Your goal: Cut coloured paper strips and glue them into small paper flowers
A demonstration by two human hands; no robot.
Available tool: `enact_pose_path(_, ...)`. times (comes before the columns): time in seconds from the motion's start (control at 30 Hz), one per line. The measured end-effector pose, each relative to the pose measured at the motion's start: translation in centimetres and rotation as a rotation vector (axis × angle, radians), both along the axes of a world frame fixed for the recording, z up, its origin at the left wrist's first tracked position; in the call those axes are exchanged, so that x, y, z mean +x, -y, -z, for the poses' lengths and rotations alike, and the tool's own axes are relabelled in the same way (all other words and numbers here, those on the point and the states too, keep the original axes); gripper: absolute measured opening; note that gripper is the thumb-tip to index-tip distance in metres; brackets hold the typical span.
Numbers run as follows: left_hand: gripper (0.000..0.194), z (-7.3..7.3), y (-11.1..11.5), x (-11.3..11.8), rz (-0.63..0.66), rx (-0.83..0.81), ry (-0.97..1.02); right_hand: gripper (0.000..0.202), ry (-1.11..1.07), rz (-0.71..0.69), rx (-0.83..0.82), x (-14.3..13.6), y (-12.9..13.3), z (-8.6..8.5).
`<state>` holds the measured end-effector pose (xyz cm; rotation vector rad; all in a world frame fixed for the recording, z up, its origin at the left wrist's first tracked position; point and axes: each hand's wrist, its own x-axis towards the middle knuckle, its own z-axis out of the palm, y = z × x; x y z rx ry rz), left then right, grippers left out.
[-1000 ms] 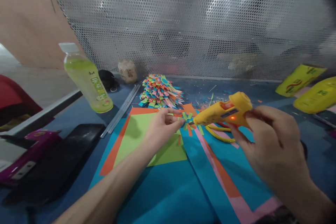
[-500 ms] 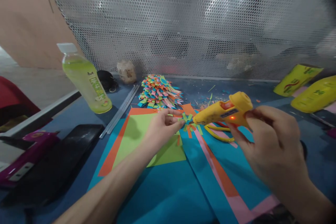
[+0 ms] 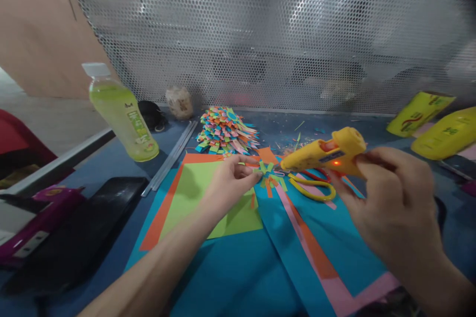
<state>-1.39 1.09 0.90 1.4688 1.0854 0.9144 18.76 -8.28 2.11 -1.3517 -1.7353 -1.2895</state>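
Observation:
My right hand (image 3: 394, 203) grips a yellow glue gun (image 3: 320, 153) with a lit orange light. Its nozzle points left, just right of a small flower-like piece of green, blue and orange paper strips (image 3: 268, 173). The fingertips of my left hand (image 3: 232, 178) pinch the left side of that paper piece. Under it lie stacked sheets: a green sheet (image 3: 193, 193), orange ones and large blue ones (image 3: 230, 267). Scissors with yellow and red handles (image 3: 316, 197) rest beneath the glue gun.
A pile of fringed colored paper (image 3: 226, 131) stands behind my hands. Left are a green drink bottle (image 3: 124, 116), clear sticks (image 3: 171, 158), a black tray (image 3: 85, 228) and a purple tool (image 3: 33, 228). Yellow containers (image 3: 420, 114) lie at the right, before a perforated metal panel (image 3: 260, 34).
My right hand has drawn the glue gun slightly right, away from the paper piece, showing more of the scissors. My left hand has barely moved.

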Motion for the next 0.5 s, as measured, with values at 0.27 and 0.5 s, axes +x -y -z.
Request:
enact_pose_path(0.27,0.020,-0.3,0.2,-0.1,-0.015,-0.007,-0.014,0.035,-0.365,0.110,-0.155,5.2,-2.5,0.8)
enact_pose_path(0.5,0.016,-0.7,0.6,0.1,0.011,-0.039,0.057,0.027,-0.508,0.418,-0.269,13.3,-4.4,4.8)
